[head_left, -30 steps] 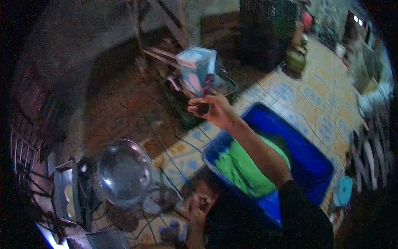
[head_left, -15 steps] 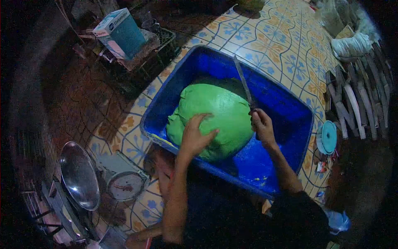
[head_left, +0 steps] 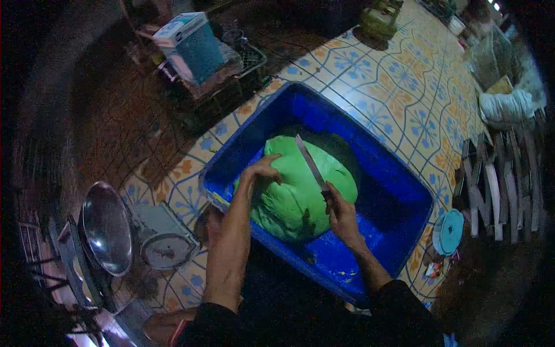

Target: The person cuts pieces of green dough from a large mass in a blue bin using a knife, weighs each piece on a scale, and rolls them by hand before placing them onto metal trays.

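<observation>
A big lump of green dough [head_left: 286, 202] lies in a blue plastic tub [head_left: 399, 196], filling its left and middle part. My left hand [head_left: 263, 172] rests on the dough's left side, fingers apart and holding nothing. Wrapped round the dark handle of a knife [head_left: 312, 166] is my right hand [head_left: 342, 217], at the dough's right side. The blade slants up and left across the top of the dough, its tip near the far edge. The lump's surface has creases and a shadowed fold at the front.
Left of the tub stand a weighing scale [head_left: 167, 250] and a shiny metal bowl [head_left: 107, 228]. A teal and white box [head_left: 193, 49] sits on a crate at the back left. Right are a round turquoise lid [head_left: 451, 232] and dark slats [head_left: 503, 185]. A gas cylinder [head_left: 380, 22] stands farther back.
My right hand has brought the knife left, from the dough's right edge to over its top. My left hand has shifted toward the far left side of the dough. The view has tilted.
</observation>
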Demonstrator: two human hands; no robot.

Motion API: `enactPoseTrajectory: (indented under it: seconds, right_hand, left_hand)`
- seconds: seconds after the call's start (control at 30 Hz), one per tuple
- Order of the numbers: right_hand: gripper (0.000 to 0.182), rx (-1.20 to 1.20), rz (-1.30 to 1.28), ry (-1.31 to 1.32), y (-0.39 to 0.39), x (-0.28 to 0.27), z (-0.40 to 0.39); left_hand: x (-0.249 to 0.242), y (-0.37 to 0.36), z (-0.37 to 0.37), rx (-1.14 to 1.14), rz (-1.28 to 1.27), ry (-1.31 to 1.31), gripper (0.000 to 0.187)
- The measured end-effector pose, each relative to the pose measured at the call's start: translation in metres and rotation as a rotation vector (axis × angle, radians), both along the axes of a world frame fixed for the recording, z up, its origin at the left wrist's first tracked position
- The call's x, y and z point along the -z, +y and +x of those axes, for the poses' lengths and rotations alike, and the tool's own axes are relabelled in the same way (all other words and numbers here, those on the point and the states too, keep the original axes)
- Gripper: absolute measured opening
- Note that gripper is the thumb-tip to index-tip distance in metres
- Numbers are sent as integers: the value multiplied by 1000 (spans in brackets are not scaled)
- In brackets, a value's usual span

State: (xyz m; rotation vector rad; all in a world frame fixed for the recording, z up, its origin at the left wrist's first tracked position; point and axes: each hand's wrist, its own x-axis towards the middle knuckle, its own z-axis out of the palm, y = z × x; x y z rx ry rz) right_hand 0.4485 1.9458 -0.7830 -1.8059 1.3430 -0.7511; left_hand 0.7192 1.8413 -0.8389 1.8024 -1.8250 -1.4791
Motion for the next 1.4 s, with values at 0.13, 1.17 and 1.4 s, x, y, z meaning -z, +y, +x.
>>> enactPoseTrajectory:
  seconds: [0.13,1.17,1.4]
  right_hand:
    - [61,-70,-91,91,6,2,7]
    - [42,-545,676,-78,63,-40,33]
    - [39,-649,693,25,82,-67,8]
  left_hand:
    - [-35,83,-44,-59,-261,-160,71]
    - [-245,174,-8,-488,-634,211,45]
    - [-301,224,54,-568,-1055,172,37]
